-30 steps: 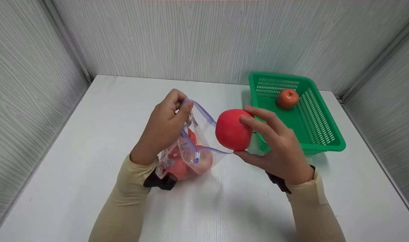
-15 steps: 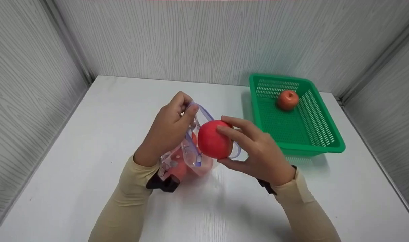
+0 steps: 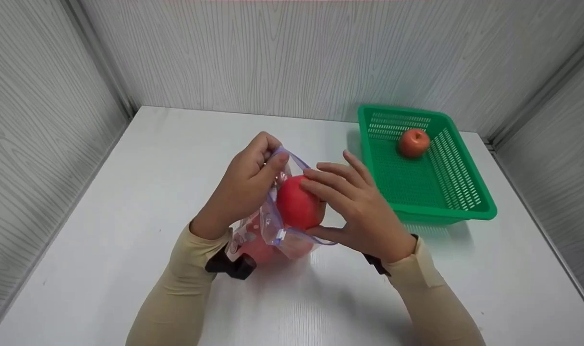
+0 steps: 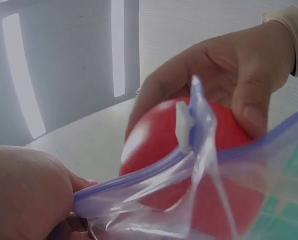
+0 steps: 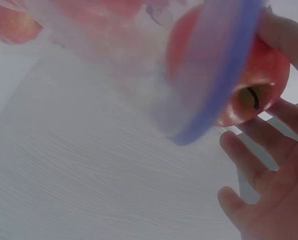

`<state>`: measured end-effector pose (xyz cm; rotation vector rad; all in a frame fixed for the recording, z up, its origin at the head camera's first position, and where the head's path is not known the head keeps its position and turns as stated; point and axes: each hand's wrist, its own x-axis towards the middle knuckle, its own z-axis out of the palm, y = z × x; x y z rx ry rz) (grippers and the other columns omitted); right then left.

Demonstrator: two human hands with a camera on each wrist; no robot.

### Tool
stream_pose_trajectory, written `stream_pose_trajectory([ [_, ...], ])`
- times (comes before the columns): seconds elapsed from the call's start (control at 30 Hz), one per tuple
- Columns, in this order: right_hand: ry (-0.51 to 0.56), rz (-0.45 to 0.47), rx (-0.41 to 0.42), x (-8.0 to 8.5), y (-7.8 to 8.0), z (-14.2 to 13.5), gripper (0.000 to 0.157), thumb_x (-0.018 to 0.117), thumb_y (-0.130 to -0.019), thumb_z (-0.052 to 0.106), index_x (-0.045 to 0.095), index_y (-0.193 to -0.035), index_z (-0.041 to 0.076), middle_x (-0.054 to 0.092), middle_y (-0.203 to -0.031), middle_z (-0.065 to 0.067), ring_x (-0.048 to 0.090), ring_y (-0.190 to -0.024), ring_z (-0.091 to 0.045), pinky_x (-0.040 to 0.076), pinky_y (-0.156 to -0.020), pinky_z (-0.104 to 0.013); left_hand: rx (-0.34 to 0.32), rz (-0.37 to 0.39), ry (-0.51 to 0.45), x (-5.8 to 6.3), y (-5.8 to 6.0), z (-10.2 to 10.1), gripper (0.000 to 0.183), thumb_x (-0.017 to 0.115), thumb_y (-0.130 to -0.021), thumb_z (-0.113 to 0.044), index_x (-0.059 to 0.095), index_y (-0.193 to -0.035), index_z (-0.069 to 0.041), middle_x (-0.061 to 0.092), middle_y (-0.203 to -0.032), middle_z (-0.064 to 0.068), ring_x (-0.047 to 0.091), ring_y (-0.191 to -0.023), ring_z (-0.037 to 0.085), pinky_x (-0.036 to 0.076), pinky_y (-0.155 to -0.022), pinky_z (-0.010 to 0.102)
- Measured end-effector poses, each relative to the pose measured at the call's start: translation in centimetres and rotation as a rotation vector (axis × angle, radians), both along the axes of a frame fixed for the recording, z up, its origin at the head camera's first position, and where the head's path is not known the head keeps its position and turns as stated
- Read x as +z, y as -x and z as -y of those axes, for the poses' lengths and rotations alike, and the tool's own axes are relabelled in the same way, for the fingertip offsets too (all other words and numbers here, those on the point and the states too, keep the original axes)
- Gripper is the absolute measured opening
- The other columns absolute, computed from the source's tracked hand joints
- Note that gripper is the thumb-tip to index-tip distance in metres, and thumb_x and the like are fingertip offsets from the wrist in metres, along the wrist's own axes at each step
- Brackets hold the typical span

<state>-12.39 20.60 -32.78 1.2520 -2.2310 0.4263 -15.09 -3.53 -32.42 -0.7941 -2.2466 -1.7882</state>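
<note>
My left hand (image 3: pixel 251 180) pinches the purple-edged rim of a clear zip bag (image 3: pixel 272 226) and holds it up. Red apples show through the plastic low in the bag. Between thumb and fingers, my right hand (image 3: pixel 357 209) grips a red apple (image 3: pixel 299 202) at the bag's mouth. In the left wrist view the purple zip strip (image 4: pixel 133 175) with its white slider (image 4: pixel 184 127) crosses in front of that apple. The right wrist view shows its stem hollow (image 5: pixel 254 97) facing my right palm, with the ring and little fingers spread away from it.
A green perforated basket (image 3: pixel 438 211) stands at the back right of the white table (image 3: pixel 143 168), holding one apple (image 3: pixel 414 142). Grey wood-grain panels (image 3: pixel 292 57) rise behind the table and on both sides.
My right hand has carried the apple leftward and down from beside the basket into the bag's mouth. The left hand has shifted slightly right, still holding the rim.
</note>
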Motion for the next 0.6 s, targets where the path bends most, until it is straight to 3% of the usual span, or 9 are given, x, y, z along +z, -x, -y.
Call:
stream_pose_trajectory([
  [0.13,0.009,-0.032,0.004,0.1,0.1,-0.2,0.068,0.091,-0.079,0.034,0.064,-0.140,0.018,0.057,-0.147,-0.010,0.045,-0.141,-0.033,0.018,-0.122,-0.063,-0.011,-0.011,-0.055,-0.1,0.1,-0.1,0.016,0.054,-0.108,-0.020,0.050,-0.107,-0.005,0.051,-0.080,0.005,0.050,-0.072,0.019,0.049,-0.066,0.026],
  [0.3,0.130,-0.064,-0.040,0.9,0.3,-1.3,0.052,0.090,-0.080,0.020,0.070,-0.127,0.012,0.061,-0.137,-0.014,0.050,-0.135,-0.034,0.024,-0.121,-0.062,0.042,-0.030,-0.131,0.0,0.3,0.1,0.015,0.055,-0.108,-0.018,0.049,-0.104,-0.004,0.050,-0.076,0.006,0.054,-0.071,0.021,0.050,-0.068,0.028],
  [0.6,0.288,-0.072,-0.071,1.6,0.5,-2.9,0.036,0.082,-0.083,0.010,0.072,-0.117,0.006,0.065,-0.127,-0.015,0.056,-0.125,-0.034,0.034,-0.118,-0.056,0.126,-0.029,-0.093,-0.3,0.7,0.6,0.017,0.053,-0.109,-0.022,0.048,-0.106,-0.005,0.051,-0.080,0.008,0.058,-0.076,0.020,0.051,-0.070,0.029],
])
